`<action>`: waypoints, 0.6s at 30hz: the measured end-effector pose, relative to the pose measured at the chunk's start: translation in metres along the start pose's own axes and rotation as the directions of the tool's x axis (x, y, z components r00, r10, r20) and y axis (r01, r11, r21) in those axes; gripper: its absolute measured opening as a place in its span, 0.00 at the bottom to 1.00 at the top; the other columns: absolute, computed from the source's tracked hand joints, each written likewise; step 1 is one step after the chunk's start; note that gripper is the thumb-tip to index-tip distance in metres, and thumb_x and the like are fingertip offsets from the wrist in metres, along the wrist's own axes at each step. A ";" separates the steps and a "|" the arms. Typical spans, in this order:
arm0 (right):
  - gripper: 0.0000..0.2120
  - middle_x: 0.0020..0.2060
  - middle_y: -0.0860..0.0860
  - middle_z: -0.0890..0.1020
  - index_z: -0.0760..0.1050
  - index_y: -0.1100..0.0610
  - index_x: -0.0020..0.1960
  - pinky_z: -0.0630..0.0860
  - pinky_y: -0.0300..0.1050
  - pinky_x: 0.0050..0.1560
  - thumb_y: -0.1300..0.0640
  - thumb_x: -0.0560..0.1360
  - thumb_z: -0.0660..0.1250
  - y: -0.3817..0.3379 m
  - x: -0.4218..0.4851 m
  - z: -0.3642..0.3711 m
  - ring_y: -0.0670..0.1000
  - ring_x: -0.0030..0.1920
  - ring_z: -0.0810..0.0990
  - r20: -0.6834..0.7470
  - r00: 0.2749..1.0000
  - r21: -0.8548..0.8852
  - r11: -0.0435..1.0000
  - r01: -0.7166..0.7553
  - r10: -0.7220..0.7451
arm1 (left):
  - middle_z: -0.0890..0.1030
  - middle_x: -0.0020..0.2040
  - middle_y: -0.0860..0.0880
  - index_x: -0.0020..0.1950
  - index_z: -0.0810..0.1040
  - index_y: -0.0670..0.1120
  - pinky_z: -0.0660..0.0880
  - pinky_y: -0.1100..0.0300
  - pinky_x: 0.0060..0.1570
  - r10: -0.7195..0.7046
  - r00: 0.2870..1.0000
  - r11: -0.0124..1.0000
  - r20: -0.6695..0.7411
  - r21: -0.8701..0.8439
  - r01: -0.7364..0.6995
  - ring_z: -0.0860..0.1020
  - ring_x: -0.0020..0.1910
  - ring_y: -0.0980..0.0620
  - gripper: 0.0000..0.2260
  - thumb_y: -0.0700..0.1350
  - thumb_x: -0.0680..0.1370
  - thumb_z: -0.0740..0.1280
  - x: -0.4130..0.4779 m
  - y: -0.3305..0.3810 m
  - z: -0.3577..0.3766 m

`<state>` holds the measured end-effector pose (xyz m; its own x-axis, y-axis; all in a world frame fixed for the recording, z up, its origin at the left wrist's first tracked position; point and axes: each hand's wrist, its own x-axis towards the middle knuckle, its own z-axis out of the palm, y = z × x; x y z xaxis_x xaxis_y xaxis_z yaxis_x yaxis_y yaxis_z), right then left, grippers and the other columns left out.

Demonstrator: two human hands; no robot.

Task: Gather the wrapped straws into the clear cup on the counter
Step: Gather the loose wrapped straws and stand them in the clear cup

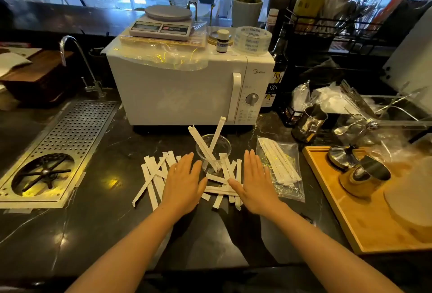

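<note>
two wrapped straws (211,143) stand in one clear cup (214,154).

The clear cup (213,152) stands upright on the dark surface (105,211) and holds two white wrapped straws (218,132), both leaning. Many more paper-wrapped straws (153,175) lie scattered flat around the cup's base, crossing each other.

paper-wrapped straws (153,177), clear glossy cup (213,153), polished dark counter (112,218)

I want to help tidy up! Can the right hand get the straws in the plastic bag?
Probably yes. The right hand lies flat and empty right beside the plastic bag, with nothing between them. The bagged straws are inside it, so the fingers may have to reach in.
</note>
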<state>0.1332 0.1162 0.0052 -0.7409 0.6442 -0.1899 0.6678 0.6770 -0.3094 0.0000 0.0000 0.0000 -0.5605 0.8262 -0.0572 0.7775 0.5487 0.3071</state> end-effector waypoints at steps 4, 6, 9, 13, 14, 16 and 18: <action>0.38 0.75 0.54 0.36 0.30 0.56 0.73 0.38 0.53 0.74 0.40 0.77 0.49 0.002 -0.001 0.001 0.55 0.75 0.35 0.026 0.999 0.001 0.999 -0.047 0.047 | 0.55 0.77 0.46 0.74 0.57 0.46 0.54 0.54 0.74 0.166 0.986 0.981 0.034 0.099 -0.168 0.54 0.76 0.47 0.24 0.50 0.79 0.56 0.002 0.000 0.001; 0.39 0.76 0.55 0.39 0.32 0.56 0.73 0.41 0.54 0.74 0.40 0.76 0.52 0.002 -0.002 0.005 0.56 0.76 0.39 0.047 0.997 0.012 0.998 -0.060 0.059 | 0.57 0.76 0.46 0.73 0.57 0.46 0.60 0.55 0.71 0.240 0.967 0.959 0.084 0.133 -0.250 0.60 0.73 0.47 0.23 0.48 0.79 0.56 0.005 0.000 0.002; 0.41 0.76 0.56 0.48 0.38 0.56 0.74 0.50 0.57 0.75 0.40 0.74 0.58 0.001 0.002 0.011 0.57 0.76 0.48 0.057 0.994 0.058 0.994 -0.095 0.092 | 0.61 0.74 0.45 0.72 0.58 0.45 0.73 0.54 0.60 0.344 0.917 0.904 0.203 0.192 -0.381 0.73 0.62 0.45 0.22 0.44 0.78 0.57 0.012 0.002 0.002; 0.40 0.72 0.56 0.61 0.48 0.56 0.74 0.63 0.58 0.69 0.39 0.71 0.62 -0.005 0.005 0.024 0.59 0.71 0.60 0.057 0.986 0.110 0.981 -0.160 0.154 | 0.64 0.72 0.44 0.72 0.59 0.44 0.75 0.52 0.51 0.420 0.849 0.813 0.321 0.283 -0.509 0.77 0.55 0.42 0.23 0.39 0.77 0.59 0.024 0.014 0.003; 0.40 0.72 0.56 0.62 0.49 0.57 0.73 0.63 0.57 0.69 0.38 0.71 0.62 -0.006 0.006 0.026 0.59 0.71 0.60 0.060 0.983 0.111 0.978 -0.179 0.173 | 0.64 0.72 0.44 0.72 0.57 0.44 0.75 0.51 0.50 0.433 0.838 0.793 0.332 0.302 -0.529 0.77 0.54 0.41 0.25 0.38 0.76 0.59 0.027 0.018 0.003; 0.40 0.72 0.57 0.61 0.49 0.58 0.73 0.63 0.56 0.68 0.39 0.71 0.63 -0.010 0.006 0.032 0.58 0.71 0.60 0.066 0.976 0.116 0.970 -0.215 0.208 | 0.62 0.73 0.43 0.73 0.54 0.43 0.75 0.50 0.49 0.436 0.823 0.764 0.363 0.334 -0.552 0.77 0.55 0.40 0.28 0.37 0.75 0.61 0.033 0.027 0.002; 0.39 0.70 0.56 0.64 0.52 0.57 0.72 0.63 0.54 0.66 0.40 0.70 0.64 -0.013 0.007 0.037 0.58 0.69 0.62 0.040 0.971 0.127 0.963 -0.239 0.236 | 0.59 0.74 0.43 0.75 0.50 0.42 0.75 0.49 0.51 0.429 0.807 0.733 0.406 0.365 -0.574 0.76 0.58 0.39 0.31 0.38 0.75 0.62 0.038 0.036 0.003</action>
<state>0.1166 0.0984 -0.0265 -0.5645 0.7710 -0.2950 0.8112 0.4521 -0.3708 0.0072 0.0518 0.0062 -0.0029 0.9539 -0.3001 0.9957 -0.0249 -0.0889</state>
